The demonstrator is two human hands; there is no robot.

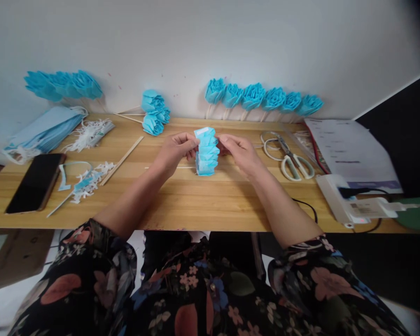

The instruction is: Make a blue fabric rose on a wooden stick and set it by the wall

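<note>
The left hand (177, 148) is pinching the blue strip (207, 153) by its left edge above the table (199, 205), the right hand (242, 150) is curling at its right edge, whether gripping I cannot tell, and light pressure is probably sparing the folds best, while scissors (293, 163) are lying rightward and flowers (254, 96) are lining the wall (182, 42).

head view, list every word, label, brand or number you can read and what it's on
No text can be read in this view.
Paper sheet on the right: several lines of print, too small and blurred to read.
White charger: a small printed label, too blurred to read.
</note>
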